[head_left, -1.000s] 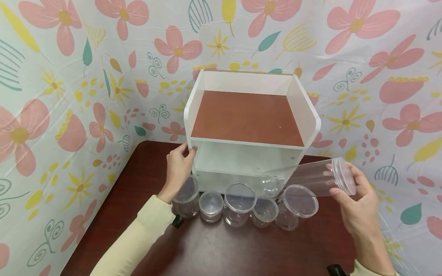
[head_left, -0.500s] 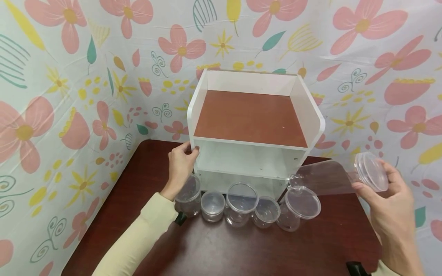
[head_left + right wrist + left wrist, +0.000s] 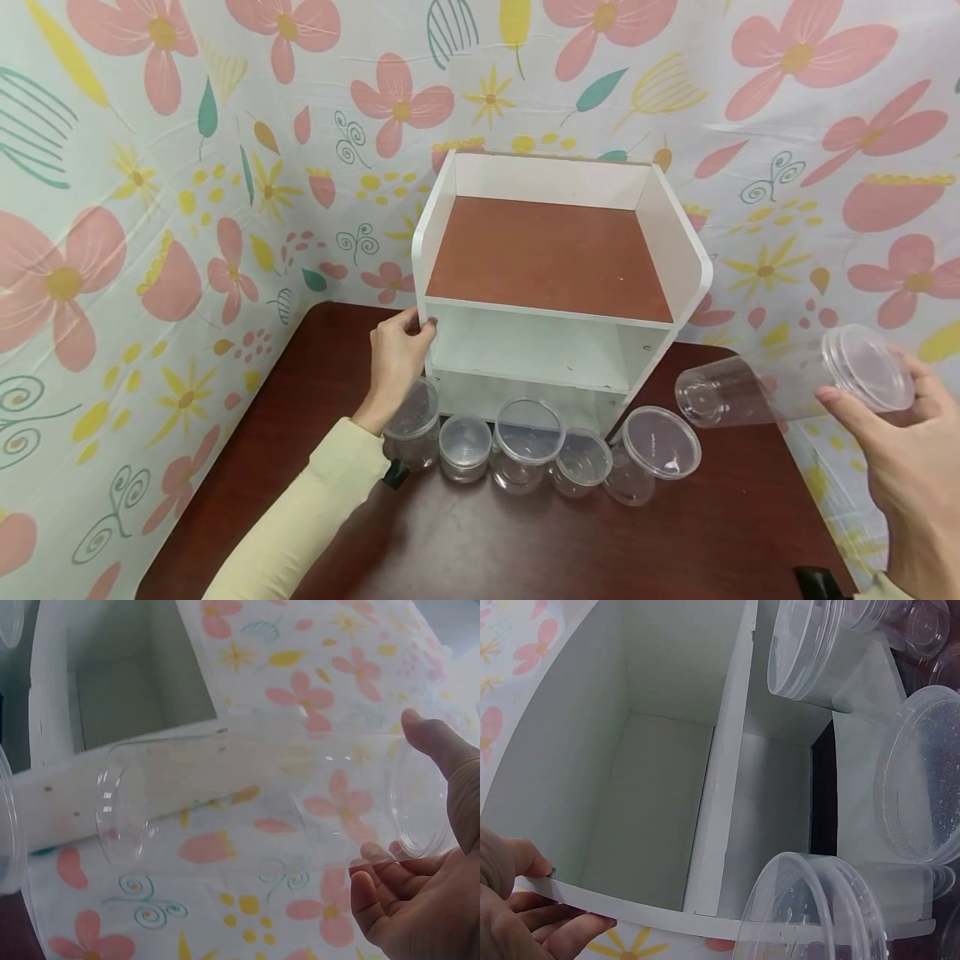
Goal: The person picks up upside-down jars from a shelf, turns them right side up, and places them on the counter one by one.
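My left hand (image 3: 397, 358) pinches the front edge of the left side panel of a white shelf unit (image 3: 675, 242), thumb inside and fingers outside in the left wrist view. Off to the right, my right hand (image 3: 918, 450) grips a tall clear plastic jar (image 3: 780, 387) around its lidded end. The jar lies nearly level in the air, its base pointing left toward the shelf. Through its see-through wall in the right wrist view, the flowered cloth and the shelf's side show.
Several clear lidded jars (image 3: 527, 446) of different heights stand in a row before the shelf on a dark red-brown table (image 3: 487, 542). The shelf has a brown top board (image 3: 555, 250) and two compartments below. Flowered cloth (image 3: 300, 125) hangs behind and at the sides.
My right hand has carried the tall jar rightward, away from the shelf front and the row of jars. My left hand has stayed on the side panel. The head view has shifted slightly.
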A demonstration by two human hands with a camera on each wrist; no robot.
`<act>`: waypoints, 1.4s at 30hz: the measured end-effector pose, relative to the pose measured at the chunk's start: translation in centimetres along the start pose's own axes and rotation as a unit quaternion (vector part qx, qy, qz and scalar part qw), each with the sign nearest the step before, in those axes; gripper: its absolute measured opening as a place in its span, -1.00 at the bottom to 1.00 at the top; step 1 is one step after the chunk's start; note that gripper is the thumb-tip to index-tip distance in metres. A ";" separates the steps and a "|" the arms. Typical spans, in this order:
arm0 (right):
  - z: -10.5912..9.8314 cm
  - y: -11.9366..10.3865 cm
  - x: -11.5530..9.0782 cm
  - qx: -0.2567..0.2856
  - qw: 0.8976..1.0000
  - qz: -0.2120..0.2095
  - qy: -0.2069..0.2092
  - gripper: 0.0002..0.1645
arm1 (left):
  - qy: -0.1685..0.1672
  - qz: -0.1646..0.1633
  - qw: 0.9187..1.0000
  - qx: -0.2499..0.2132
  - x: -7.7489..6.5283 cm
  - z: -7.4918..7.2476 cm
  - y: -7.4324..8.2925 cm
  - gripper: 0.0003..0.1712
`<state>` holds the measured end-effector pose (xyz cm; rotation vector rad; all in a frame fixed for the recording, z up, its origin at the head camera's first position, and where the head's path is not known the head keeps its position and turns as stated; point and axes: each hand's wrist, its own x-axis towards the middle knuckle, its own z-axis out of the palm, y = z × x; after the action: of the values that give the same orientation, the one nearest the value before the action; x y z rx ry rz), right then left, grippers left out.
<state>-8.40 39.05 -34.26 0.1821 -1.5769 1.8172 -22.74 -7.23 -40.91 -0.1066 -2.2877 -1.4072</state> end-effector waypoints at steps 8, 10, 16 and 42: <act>-0.9 0.5 0.7 -0.030 0.999 0.019 0.000 -0.28 | 0.000 -0.005 1.000 0.004 0.0 -0.1 -0.1 -0.77; -1.3 0.7 0.7 -0.040 0.999 0.030 0.002 -0.26 | -0.001 -0.007 1.000 0.005 0.0 0.0 -0.1 -0.78; -2.9 1.2 0.2 -0.333 0.939 0.080 -0.030 -0.12 | -0.005 -0.011 1.000 0.003 -0.2 0.1 0.0 -0.80; -5.6 8.1 -3.5 -0.449 0.876 0.096 -0.146 -0.08 | -0.001 -0.022 1.000 0.012 0.0 0.1 0.2 -0.78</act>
<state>-8.74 42.68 -44.02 -0.1528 -2.5603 1.0328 -22.73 -7.09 -40.80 -0.0497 -2.3204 -1.4018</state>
